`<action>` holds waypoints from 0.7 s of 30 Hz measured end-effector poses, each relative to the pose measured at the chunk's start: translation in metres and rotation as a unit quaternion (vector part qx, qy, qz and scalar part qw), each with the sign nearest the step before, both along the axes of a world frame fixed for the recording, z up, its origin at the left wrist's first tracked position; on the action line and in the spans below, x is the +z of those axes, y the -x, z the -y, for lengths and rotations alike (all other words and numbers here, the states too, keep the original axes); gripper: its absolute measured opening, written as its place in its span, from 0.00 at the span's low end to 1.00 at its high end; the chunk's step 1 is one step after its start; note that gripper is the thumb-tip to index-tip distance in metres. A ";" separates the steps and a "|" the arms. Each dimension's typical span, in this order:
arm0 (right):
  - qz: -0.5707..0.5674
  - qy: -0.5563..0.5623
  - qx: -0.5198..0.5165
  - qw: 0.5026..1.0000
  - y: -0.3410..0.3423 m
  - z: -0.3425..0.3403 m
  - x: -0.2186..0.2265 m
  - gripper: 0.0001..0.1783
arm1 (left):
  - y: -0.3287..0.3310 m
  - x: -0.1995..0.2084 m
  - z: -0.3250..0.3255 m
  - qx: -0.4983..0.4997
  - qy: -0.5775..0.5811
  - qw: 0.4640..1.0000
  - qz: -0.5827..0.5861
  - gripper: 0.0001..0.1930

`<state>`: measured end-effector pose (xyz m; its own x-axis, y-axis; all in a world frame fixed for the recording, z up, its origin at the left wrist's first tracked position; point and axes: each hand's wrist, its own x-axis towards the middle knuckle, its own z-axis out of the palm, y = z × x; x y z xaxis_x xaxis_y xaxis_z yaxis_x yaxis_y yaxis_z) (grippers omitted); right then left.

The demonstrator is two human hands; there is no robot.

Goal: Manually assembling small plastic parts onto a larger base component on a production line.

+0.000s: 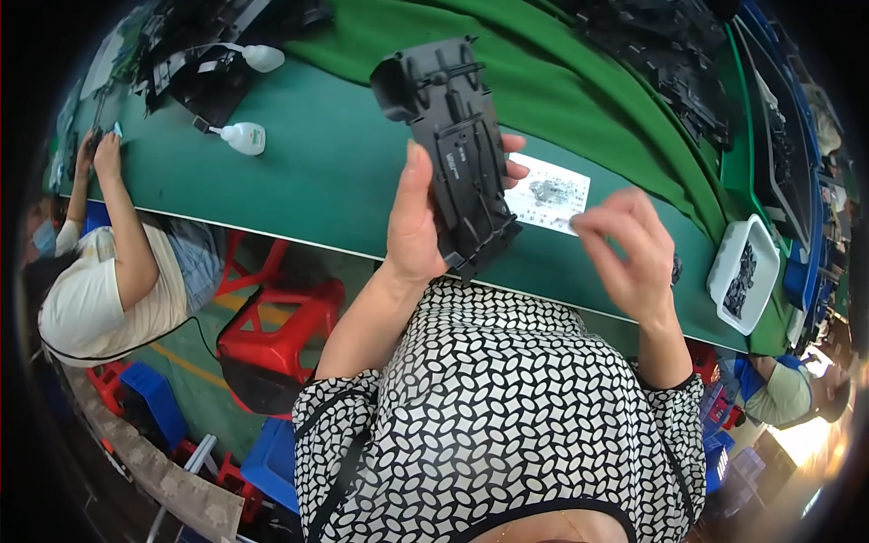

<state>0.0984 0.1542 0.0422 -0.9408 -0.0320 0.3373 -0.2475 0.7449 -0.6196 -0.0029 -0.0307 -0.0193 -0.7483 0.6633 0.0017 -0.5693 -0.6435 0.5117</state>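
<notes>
My left hand (418, 213) is wrapped round a long black moulded plastic part (466, 167), held raised over the near side of the table. Ribs and clips run along its face, and a cup-like piece sticks out at its upper left end. To the right, my right hand (629, 253) hovers with thumb and fingertips pinched together, apart from the black part. Whatever is in the pinch is too small to make out. Just left of those fingertips, a white printed sheet (550, 190) with a greyish patch on it lies on the table.
A white tray (765, 281) with small black pieces stands at the table's right end. White squeeze bottles (244, 138) and black parts lie at the left. Green cloth (561, 95) covers the back, with black parts piled on it. A co-worker (118, 281) sits at the left near a red stool (281, 335).
</notes>
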 end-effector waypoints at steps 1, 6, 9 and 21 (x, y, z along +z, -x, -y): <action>-0.034 -0.004 0.047 0.998 0.000 0.007 0.003 0.12 | -0.001 0.002 0.000 0.002 0.026 0.999 -0.022 0.36; -0.119 -0.039 0.152 0.980 0.002 0.035 -0.006 0.18 | -0.002 0.011 -0.004 0.004 0.035 0.999 -0.030 0.35; -0.135 -0.050 0.163 0.976 0.004 0.038 -0.013 0.18 | -0.002 0.016 -0.004 0.002 0.043 0.999 -0.031 0.34; -0.150 -0.088 0.172 0.970 0.004 0.043 -0.018 0.17 | -0.004 0.023 -0.010 0.013 0.083 0.996 -0.022 0.32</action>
